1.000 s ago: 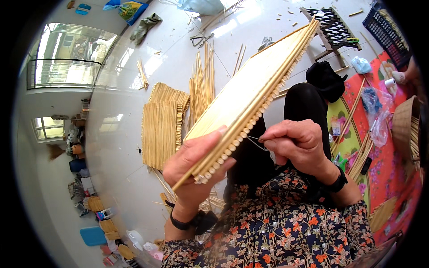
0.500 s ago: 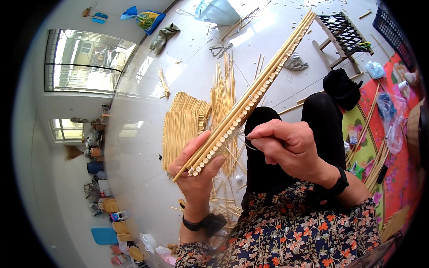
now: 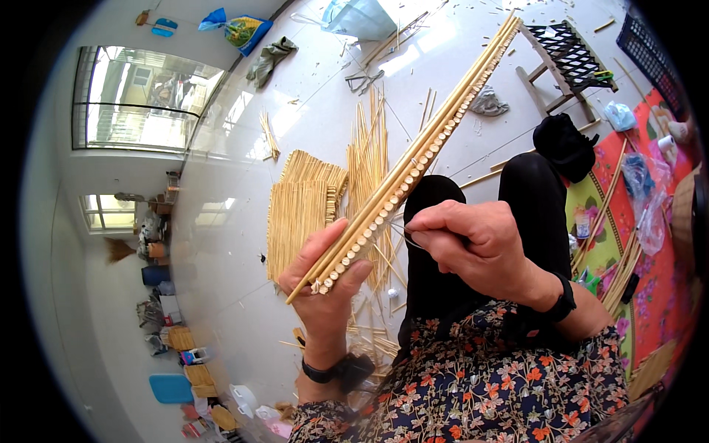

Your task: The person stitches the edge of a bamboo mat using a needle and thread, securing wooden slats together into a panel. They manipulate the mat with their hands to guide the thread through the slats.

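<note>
My left hand point(image 3: 325, 292) is wrapped round the lower end of a narrow mat of reed stalks point(image 3: 417, 151). The stalks lie side by side, their round cut ends showing in a row, and the mat slants up to the far right. A small knot of white string point(image 3: 317, 285) sits at its near end. Thumb and forefinger of my right hand point(image 3: 476, 247) pinch a thin pale thread point(image 3: 399, 232) just right of the mat. Whether a needle is on it, I cannot tell. My right hand does not touch the mat.
Finished reed mats point(image 3: 299, 225) and loose reeds point(image 3: 367, 155) lie on the tiled floor beyond my left hand. A low woven stool point(image 3: 569, 59) stands far right, near a black cap point(image 3: 564, 148). A flowered red cloth point(image 3: 665, 251) with plastic bags spreads at the right.
The thread's small loop by my right fingertips has straightened, and those fingers have shifted very slightly. My left hand and the reed mat stay nearly still.
</note>
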Demonstrator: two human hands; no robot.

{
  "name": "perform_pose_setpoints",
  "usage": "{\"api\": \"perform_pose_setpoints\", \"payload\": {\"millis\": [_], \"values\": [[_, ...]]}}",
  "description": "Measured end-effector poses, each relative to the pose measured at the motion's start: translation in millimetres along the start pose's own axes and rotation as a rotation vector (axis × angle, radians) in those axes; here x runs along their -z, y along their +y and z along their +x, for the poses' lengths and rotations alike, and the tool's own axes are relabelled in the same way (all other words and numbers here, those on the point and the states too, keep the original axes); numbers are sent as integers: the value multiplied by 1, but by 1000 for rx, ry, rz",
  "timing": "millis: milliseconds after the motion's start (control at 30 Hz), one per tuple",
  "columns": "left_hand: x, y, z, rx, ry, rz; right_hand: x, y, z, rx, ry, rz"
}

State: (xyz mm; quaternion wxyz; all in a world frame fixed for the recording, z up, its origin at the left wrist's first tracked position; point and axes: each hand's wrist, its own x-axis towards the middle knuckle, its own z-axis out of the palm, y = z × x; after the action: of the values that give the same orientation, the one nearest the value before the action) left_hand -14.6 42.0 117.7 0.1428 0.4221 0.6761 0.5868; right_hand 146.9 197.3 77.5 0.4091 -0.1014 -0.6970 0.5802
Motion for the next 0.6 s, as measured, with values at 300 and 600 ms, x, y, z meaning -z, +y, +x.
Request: {"api": "perform_pose_setpoints", "payload": {"millis": [300,600], "values": [[-7,7,-13,-91,-69,136,9,11,-11,-66,-80,163],[-12,12,-21,-217,-185,231,9,8,-19,-25,-104,97]]}}
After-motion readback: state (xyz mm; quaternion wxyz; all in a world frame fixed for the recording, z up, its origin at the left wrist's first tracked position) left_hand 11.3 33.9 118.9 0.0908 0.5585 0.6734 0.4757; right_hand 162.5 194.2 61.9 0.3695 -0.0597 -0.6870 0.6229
